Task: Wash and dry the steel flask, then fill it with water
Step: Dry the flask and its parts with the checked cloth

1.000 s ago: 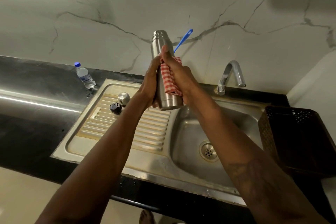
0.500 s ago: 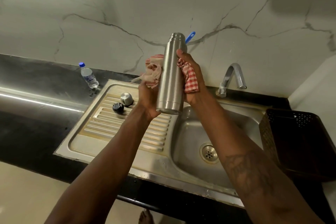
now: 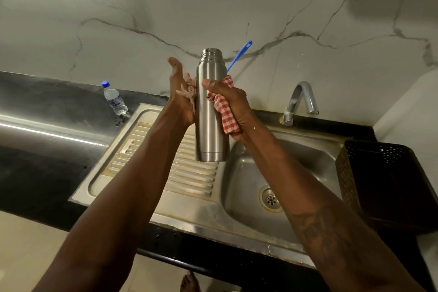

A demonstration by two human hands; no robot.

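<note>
Steel flask (image 3: 211, 111): upright over the sink (image 3: 308, 161), long axis running 12 to 6, neck up.
Left hand (image 3: 181, 95): at its 9 o'clock, fingers straight, palm pressing checked cloth (image 3: 225, 116) to the wall.
Right hand (image 3: 233, 106): at 3 o'clock, thumb wrapped across the front, gripping flask and cloth.
Next: likely drying strokes along that axis, both hands equally near.

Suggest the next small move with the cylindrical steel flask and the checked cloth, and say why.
Probably slide the red-and-white checked cloth down toward the base. The right hand grips it around the middle of the upright cylindrical steel flask, the left hand presses flat on the other side, and the lower body shows bare below both.
</note>
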